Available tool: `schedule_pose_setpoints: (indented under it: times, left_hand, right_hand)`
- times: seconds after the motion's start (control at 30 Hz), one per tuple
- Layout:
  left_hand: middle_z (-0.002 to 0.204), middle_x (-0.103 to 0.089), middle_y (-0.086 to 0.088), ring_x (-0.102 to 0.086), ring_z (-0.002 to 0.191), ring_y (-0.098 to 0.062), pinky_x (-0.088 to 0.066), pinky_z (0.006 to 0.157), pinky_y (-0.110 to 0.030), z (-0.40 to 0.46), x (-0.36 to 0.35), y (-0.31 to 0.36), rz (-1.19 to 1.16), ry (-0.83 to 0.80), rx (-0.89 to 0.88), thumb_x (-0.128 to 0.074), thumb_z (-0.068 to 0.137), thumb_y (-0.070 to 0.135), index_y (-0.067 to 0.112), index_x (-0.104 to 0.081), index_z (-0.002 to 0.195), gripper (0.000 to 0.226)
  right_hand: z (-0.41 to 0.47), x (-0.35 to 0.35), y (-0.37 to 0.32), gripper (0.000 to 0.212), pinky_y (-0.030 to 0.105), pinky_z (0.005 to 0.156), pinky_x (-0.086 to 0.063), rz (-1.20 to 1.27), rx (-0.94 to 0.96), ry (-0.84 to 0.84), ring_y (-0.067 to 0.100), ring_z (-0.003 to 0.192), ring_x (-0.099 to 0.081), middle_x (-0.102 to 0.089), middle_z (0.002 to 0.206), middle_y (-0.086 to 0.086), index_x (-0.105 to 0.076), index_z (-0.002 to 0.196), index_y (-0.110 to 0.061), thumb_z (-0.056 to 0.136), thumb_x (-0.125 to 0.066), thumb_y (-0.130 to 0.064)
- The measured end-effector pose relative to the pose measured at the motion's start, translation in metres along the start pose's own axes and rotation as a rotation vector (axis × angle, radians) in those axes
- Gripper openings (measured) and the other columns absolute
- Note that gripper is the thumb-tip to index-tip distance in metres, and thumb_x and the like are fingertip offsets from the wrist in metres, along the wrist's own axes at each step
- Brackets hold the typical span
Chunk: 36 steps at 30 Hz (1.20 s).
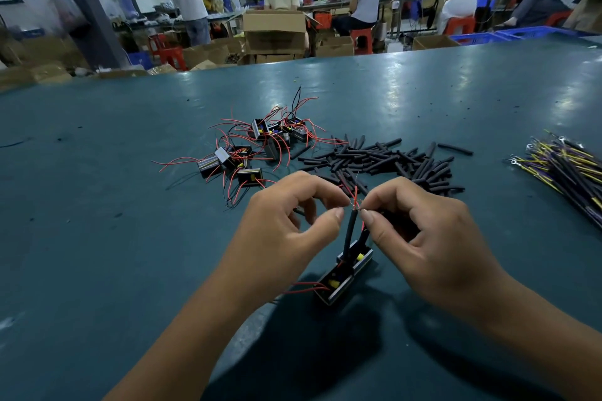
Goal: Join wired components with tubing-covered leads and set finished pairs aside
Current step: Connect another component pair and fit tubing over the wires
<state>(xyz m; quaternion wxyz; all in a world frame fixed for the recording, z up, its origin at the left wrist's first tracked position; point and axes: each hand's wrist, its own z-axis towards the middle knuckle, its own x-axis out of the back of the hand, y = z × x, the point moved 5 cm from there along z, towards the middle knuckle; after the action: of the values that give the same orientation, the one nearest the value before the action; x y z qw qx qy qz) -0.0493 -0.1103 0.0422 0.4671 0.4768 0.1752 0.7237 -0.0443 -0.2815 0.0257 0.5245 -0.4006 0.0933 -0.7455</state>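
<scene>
the joint being made sits right between the two hands, a little above the surface and straight ahead of the person. the left hand and the right hand face each other, each with thumb and forefinger pinched on the bared wire ends, so the fingers of both are closed on the leads and neither hand is free. from that pinch a short red wire sticks up and away, while two black tubes run down and toward the person, nearly upright, into the two small black parts that lie side by side on the surface just below the hands. so the long axis of the sleeved leads runs from the parts up to the fingertips, and the twist happens at the top end of it. both hands are equally near; the thumb tips almost touch across the joint. i judge the twisting of the leads is under way and the pair is not yet finished, since the bare strands show above the tubes. more loose parts with red wires lie beyond the left hand, a heap of cut black tubing lies beyond the right, and a bundle of yellow and dark wires lies well off to the right.
</scene>
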Motion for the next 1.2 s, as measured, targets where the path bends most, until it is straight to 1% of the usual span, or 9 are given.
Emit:
schedule_pose_setpoints:
  times: [0.23, 0.4, 0.53, 0.7, 0.77, 0.87, 0.97, 1.13, 1.2]
  left_hand:
    - [0.094, -0.061, 0.008, -0.052, 0.083, 0.002, -0.033, 0.072, -0.007, 0.002, -0.001, 0.008, 0.224, 0.046, -0.281, -0.078, 0.083, 0.015, 0.016, -0.072, 0.097, 0.015]
    - [0.088, -0.059, 0.009, -0.052, 0.079, -0.003, -0.033, 0.07, -0.009, 0.003, -0.003, 0.004, 0.208, 0.06, -0.26, -0.069, 0.091, 0.023, 0.017, -0.07, 0.088, 0.006]
    - [0.077, -0.055, 0.015, -0.048, 0.065, -0.001, -0.032, 0.061, -0.009, 0.001, -0.011, 0.001, 0.104, -0.02, -0.14, -0.063, 0.094, 0.027, 0.02, -0.065, 0.085, 0.012]
    - [0.069, -0.05, 0.004, -0.037, 0.055, -0.007, -0.028, 0.051, -0.018, -0.008, -0.028, -0.02, -0.728, -0.252, 0.488, -0.07, 0.088, 0.027, 0.018, -0.064, 0.074, 0.017]
    - [0.07, -0.053, 0.003, -0.039, 0.054, -0.008, -0.028, 0.05, -0.019, -0.01, -0.032, -0.021, -0.828, -0.262, 0.568, -0.072, 0.087, 0.026, 0.018, -0.066, 0.074, 0.017]
    - [0.069, -0.06, 0.013, -0.048, 0.058, -0.001, -0.036, 0.055, -0.014, -0.001, -0.012, -0.014, -0.336, -0.126, 0.168, -0.073, 0.086, 0.023, 0.021, -0.073, 0.081, 0.005]
    - [0.089, -0.063, 0.011, -0.053, 0.075, 0.001, -0.036, 0.068, -0.009, 0.002, -0.001, 0.001, 0.174, -0.046, -0.285, -0.074, 0.086, 0.016, 0.018, -0.075, 0.095, 0.009]
    - [0.092, -0.066, 0.0, -0.059, 0.08, -0.022, -0.049, 0.07, -0.037, -0.001, -0.001, 0.006, 0.399, 0.044, -0.497, -0.071, 0.092, 0.018, 0.009, -0.076, 0.095, 0.011]
    - [0.091, -0.066, -0.001, -0.056, 0.077, -0.024, -0.048, 0.068, -0.039, -0.001, 0.0, 0.008, 0.451, 0.069, -0.541, -0.07, 0.094, 0.019, 0.009, -0.076, 0.094, 0.012]
  right_hand:
    - [0.0, 0.0, -0.001, 0.002, 0.02, 0.051, -0.041, -0.003, -0.002, -0.007, 0.015, 0.056, -0.054, -0.059, 0.067, -0.006, -0.062, 0.09, -0.022, 0.092, -0.062, -0.02]
    - [0.0, -0.001, 0.0, 0.002, 0.02, 0.052, -0.041, -0.002, 0.009, -0.012, 0.014, 0.057, -0.055, -0.059, 0.068, -0.008, -0.062, 0.091, -0.022, 0.092, -0.062, -0.021]
    - [0.001, -0.001, -0.001, 0.001, 0.015, 0.053, -0.041, -0.019, 0.037, 0.001, 0.01, 0.06, -0.057, -0.059, 0.069, -0.012, -0.062, 0.092, -0.021, 0.093, -0.062, -0.02]
    - [0.0, -0.003, -0.002, 0.004, 0.016, 0.053, -0.04, -0.024, 0.048, -0.003, 0.011, 0.058, -0.054, -0.057, 0.069, -0.01, -0.062, 0.092, -0.021, 0.094, -0.059, -0.023]
    - [-0.001, -0.004, 0.0, 0.003, 0.016, 0.051, -0.04, -0.003, 0.025, 0.0, 0.013, 0.056, -0.053, -0.057, 0.07, -0.006, -0.061, 0.091, -0.022, 0.093, -0.062, -0.02]
    - [0.0, -0.003, 0.005, 0.005, 0.029, 0.051, -0.043, 0.061, -0.042, 0.002, 0.018, 0.052, -0.053, -0.059, 0.066, 0.0, -0.061, 0.088, -0.025, 0.091, -0.063, -0.022]
    - [0.0, -0.003, 0.007, 0.005, 0.037, 0.052, -0.044, 0.106, -0.084, -0.017, 0.023, 0.052, -0.053, -0.06, 0.065, 0.001, -0.062, 0.087, -0.028, 0.091, -0.062, -0.025]
    - [-0.001, -0.003, 0.006, 0.006, 0.036, 0.053, -0.045, 0.135, -0.095, -0.04, 0.023, 0.053, -0.053, -0.061, 0.067, 0.002, -0.062, 0.087, -0.027, 0.091, -0.062, -0.024]
    - [-0.001, -0.003, 0.005, 0.006, 0.034, 0.052, -0.044, 0.13, -0.086, -0.049, 0.021, 0.052, -0.053, -0.06, 0.067, 0.002, -0.062, 0.087, -0.026, 0.091, -0.062, -0.023]
